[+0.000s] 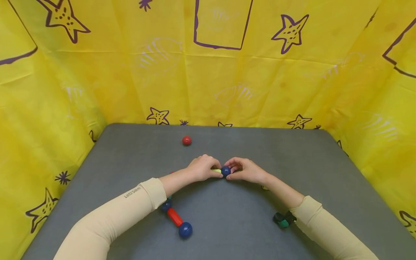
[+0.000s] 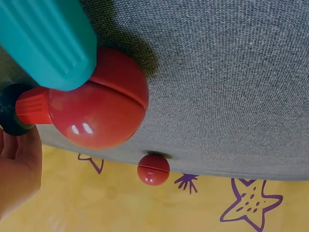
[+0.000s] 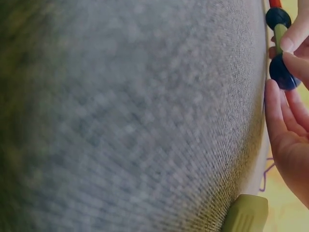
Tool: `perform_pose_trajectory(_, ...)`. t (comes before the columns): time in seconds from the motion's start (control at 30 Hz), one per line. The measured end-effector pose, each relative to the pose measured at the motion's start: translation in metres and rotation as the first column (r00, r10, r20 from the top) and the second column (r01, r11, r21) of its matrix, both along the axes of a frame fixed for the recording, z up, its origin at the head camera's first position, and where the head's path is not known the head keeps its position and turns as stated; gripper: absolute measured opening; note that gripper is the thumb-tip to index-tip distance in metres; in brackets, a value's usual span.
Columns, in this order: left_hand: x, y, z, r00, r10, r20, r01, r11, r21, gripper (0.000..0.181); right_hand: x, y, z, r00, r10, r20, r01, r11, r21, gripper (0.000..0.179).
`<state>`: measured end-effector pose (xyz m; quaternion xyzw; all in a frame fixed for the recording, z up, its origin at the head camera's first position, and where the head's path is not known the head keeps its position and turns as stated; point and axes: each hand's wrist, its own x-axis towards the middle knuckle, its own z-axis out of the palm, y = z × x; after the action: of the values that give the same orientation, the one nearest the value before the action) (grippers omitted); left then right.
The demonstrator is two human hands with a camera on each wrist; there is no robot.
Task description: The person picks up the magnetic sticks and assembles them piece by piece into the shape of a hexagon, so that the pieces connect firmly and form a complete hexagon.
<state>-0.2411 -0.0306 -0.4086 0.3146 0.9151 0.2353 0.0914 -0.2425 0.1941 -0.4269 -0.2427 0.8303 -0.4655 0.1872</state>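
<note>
In the head view my left hand (image 1: 203, 168) pinches a short yellow-green rod (image 1: 216, 170) between thumb and fingers. My right hand (image 1: 248, 170) holds a blue ball (image 1: 225, 171) at the rod's right end, thumb and fingertips around it. The right wrist view shows the same ball (image 3: 284, 73) on the rod (image 3: 280, 35), with another dark ball (image 3: 278, 18) and a red rod (image 3: 275, 3) beyond. Large in the left wrist view, a red ball (image 2: 106, 113) joins a teal rod (image 2: 48, 43) and a red rod (image 2: 34, 105); fingers partly show beside a dark ball (image 2: 12, 110).
A loose red ball (image 1: 186, 141) lies near the table's back edge. Beneath the left forearm, a red rod (image 1: 175, 217) links two blue balls. A yellow-green rod (image 3: 247, 213) lies near the right wrist. Yellow patterned cloth (image 1: 211, 83) walls the grey table (image 1: 234, 224).
</note>
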Motion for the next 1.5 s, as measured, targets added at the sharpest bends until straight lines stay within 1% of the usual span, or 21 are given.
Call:
perform_pose_trajectory(0.1, 0.000, 0.000, 0.000, 1.000, -0.002, -0.006, 0.002, 1.000, 0.011, 0.018, -0.001, 0.003, 0.002, 1.000, 0.018, 0.013, -0.018, 1.000, -0.011, 0.039)
perform_pose_trajectory(0.2, 0.000, -0.001, 0.000, 1.000, -0.005, -0.014, 0.006, 1.000, 0.019, 0.017, -0.001, 0.014, 0.008, 1.000, 0.029, 0.004, -0.029, 1.000, -0.010, 0.039)
perform_pose_trajectory(0.33, 0.000, -0.002, 0.000, 1.000, -0.003, -0.020, 0.003, 1.000, 0.025, 0.015, 0.004, 0.044, 0.021, 0.999, 0.010, -0.044, -0.008, 0.999, 0.046, 0.037)
perform_pose_trajectory(0.4, 0.000, -0.003, 0.000, 1.000, -0.003, -0.022, 0.003, 1.000, 0.025, 0.015, 0.008, 0.065, 0.024, 0.997, -0.008, -0.074, 0.015, 0.996, 0.088, 0.035)
perform_pose_trajectory(0.5, -0.001, -0.004, 0.001, 1.000, -0.008, -0.016, 0.009, 0.999, 0.038, 0.014, 0.016, 0.095, 0.023, 0.994, -0.024, -0.108, 0.038, 0.991, 0.130, 0.031)
perform_pose_trajectory(0.6, 0.000, -0.006, 0.003, 1.000, -0.009, -0.012, 0.010, 0.998, 0.061, 0.013, 0.023, 0.117, 0.021, 0.990, -0.030, -0.139, 0.052, 0.987, 0.155, 0.027)
perform_pose_trajectory(0.7, 0.001, -0.008, 0.004, 1.000, -0.012, -0.008, 0.013, 0.996, 0.086, 0.013, 0.026, 0.128, 0.019, 0.988, -0.013, -0.153, 0.041, 0.982, 0.182, 0.025)
perform_pose_trajectory(0.8, 0.001, -0.008, 0.004, 1.000, -0.026, -0.007, 0.026, 0.995, 0.096, 0.014, 0.026, 0.133, 0.017, 0.984, 0.012, -0.178, 0.027, 0.977, 0.212, 0.024)
perform_pose_trajectory(0.93, 0.002, -0.007, 0.004, 0.999, -0.045, -0.017, 0.047, 0.993, 0.105, 0.013, 0.023, 0.132, 0.015, 0.976, 0.038, -0.212, 0.017, 0.968, 0.250, 0.018)
perform_pose_trajectory(1.03, 0.001, -0.007, 0.004, 0.998, -0.055, -0.020, 0.057, 0.991, 0.117, 0.013, 0.019, 0.123, 0.014, 0.975, 0.008, -0.222, 0.050, 0.966, 0.255, 0.015)
perform_pose_trajectory(1.17, 0.000, -0.007, 0.003, 0.998, -0.060, -0.022, 0.063, 0.990, 0.130, 0.013, 0.014, 0.097, 0.017, 0.969, -0.065, -0.240, 0.121, 0.966, 0.229, 0.016)
perform_pose_trajectory(1.33, -0.001, -0.006, 0.001, 0.998, -0.054, -0.022, 0.057, 0.990, 0.132, 0.014, 0.010, 0.061, 0.020, 0.960, -0.067, -0.273, 0.127, 0.970, 0.206, 0.018)
perform_pose_trajectory(1.5, 0.000, -0.006, 0.002, 0.998, -0.059, -0.013, 0.060, 0.990, 0.130, 0.014, 0.007, 0.044, 0.019, 0.960, -0.085, -0.267, 0.141, 0.970, 0.197, 0.017)
